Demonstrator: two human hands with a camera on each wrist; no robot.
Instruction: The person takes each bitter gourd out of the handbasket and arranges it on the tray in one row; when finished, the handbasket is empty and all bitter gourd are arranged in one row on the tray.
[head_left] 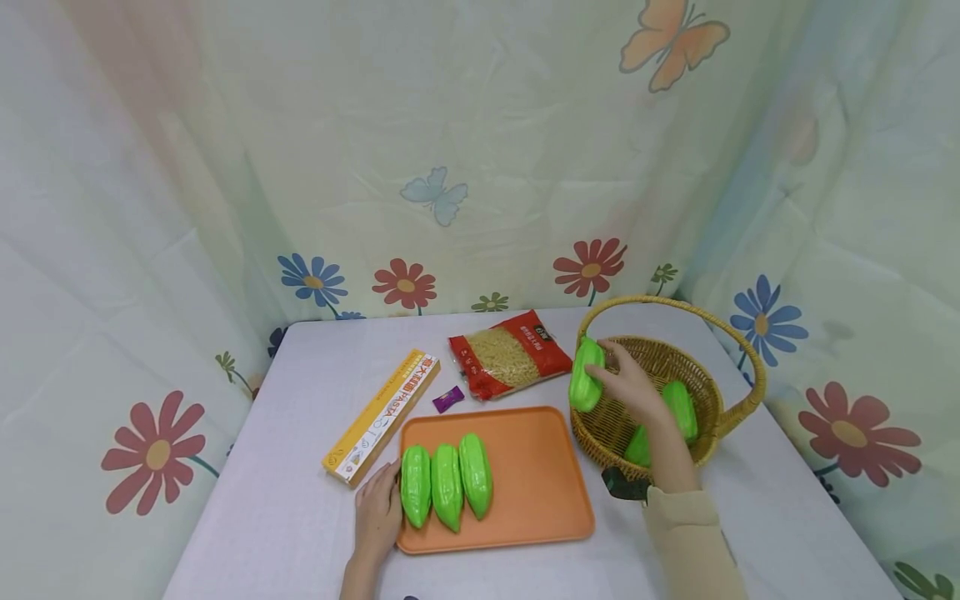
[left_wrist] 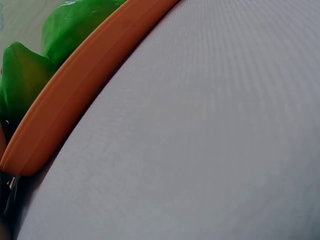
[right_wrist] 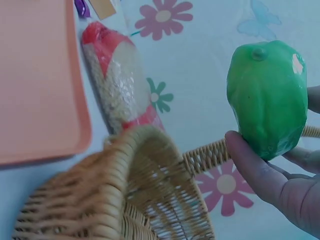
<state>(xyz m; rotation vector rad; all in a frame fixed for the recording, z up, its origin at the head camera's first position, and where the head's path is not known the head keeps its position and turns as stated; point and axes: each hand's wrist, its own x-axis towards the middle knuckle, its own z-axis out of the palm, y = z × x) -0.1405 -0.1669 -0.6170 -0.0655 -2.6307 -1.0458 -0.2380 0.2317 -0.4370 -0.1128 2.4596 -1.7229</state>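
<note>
My right hand (head_left: 633, 383) grips an elongated, ridged green toy fruit (head_left: 587, 375) above the left rim of the wicker basket (head_left: 708, 379). In the right wrist view, the thumb and fingers hold this glossy fruit (right_wrist: 267, 97) from below and the side. Two more green fruits (head_left: 679, 410) are partly visible inside the basket. On the orange tray (head_left: 536, 475), three similar fruits (head_left: 447, 487) lie side by side at the left. My left hand (head_left: 377, 512) rests against the tray's left edge, beside the leftmost fruit; its fingertips are partly hidden.
A yellow and white pasta box (head_left: 382, 417) lies left of the tray. Behind the tray are a small purple packet (head_left: 448, 399) and a red bag of pasta (head_left: 510, 354). The basket's tall handle (head_left: 742, 333) arches over it. Patterned curtains (head_left: 487, 125) surround the table.
</note>
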